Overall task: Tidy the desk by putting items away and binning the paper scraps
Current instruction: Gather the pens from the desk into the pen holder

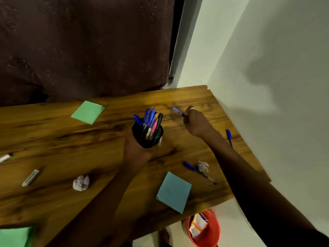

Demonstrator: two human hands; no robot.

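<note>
My left hand (137, 148) grips a black mesh pen holder (147, 135) full of several pens, held over the middle of the wooden desk (53, 136). My right hand (196, 123) is closed around a blue pen (178, 111), lifted to the right of the holder. Two more blue pens lie on the desk: one (228, 135) by the wall, one (191, 167) beside a crumpled paper ball (203, 166). A second paper ball (81, 182) lies front left.
A green note pad (88, 112) lies at the back, a blue pad (173, 192) near the front edge, a green pad (16, 237) at the bottom left. Two white markers (30, 177) (5, 157) lie left. A red bin (204, 229) stands on the floor below the desk.
</note>
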